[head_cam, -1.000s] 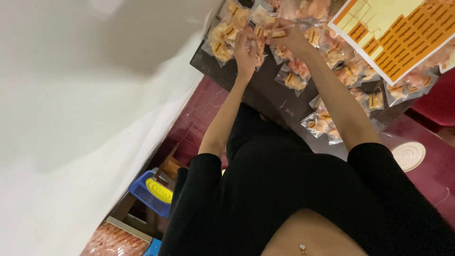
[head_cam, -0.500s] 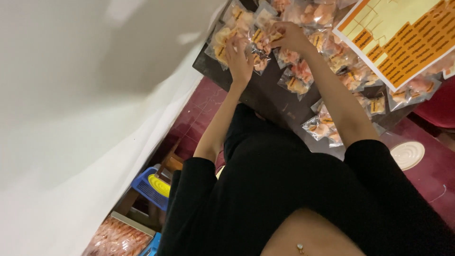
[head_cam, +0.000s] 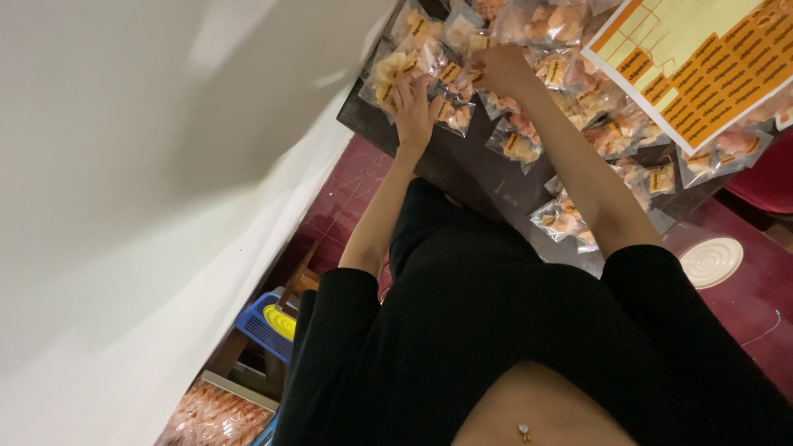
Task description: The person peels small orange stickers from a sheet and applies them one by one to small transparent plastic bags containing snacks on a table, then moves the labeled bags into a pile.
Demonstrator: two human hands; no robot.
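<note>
Dark surface strewn with snack packets.
Left hand pressed flat on packets; right hand pinched one; edge packets risked sliding off.

A dark table stands over a dark red tiled floor. Small clear packets of orange and yellow snacks lie spread across its top, many overlapping (each bears a small orange label). At the far right a sheet of orange and yellow stickers rests over some packets. Both hands touch packets at the far left.
</note>
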